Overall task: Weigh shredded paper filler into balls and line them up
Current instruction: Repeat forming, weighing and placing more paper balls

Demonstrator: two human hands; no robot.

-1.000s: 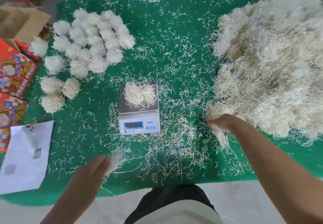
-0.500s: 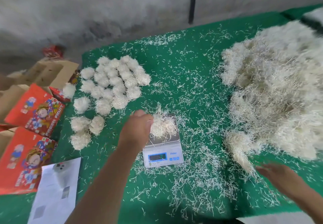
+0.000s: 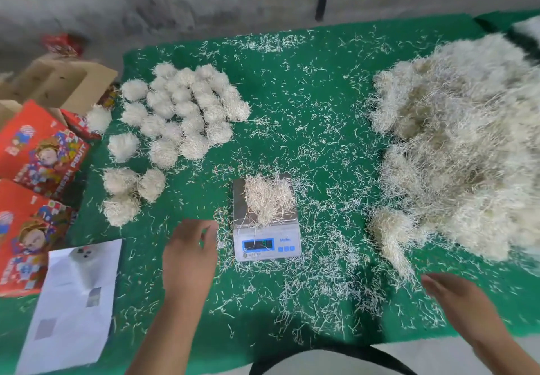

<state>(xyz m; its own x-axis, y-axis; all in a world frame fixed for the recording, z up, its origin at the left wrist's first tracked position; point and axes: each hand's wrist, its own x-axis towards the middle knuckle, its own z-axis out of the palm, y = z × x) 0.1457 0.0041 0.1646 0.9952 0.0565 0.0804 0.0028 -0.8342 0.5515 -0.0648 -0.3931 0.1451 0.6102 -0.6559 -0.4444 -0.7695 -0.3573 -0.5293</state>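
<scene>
Left hand low over the green worktop, fingers loosely curled, holding nothing; grip relaxed, half open. Scale sits just right of it, apart, not touching. Loose wad of filler lies on the scale pan, up-right of the left fingertips; some strands hang over the front edge onto the display. Display digits too blurred to read.

Right hand far right of the scale, fingers out straight, flat grip, holding nothing. Big filler pile just above and beyond it; a tail of the pile reaches down near its fingertips, contact unclear.

Balls clustered in rough rows well above-left of the left hand; three more balls grouped nearer, up-left of it. One ball rests at the worktop's left edge by the boxes.

Scraps scattered between both hands. Paper sheet left of the left forearm. Red boxes beyond the sheet, off the left edge.
</scene>
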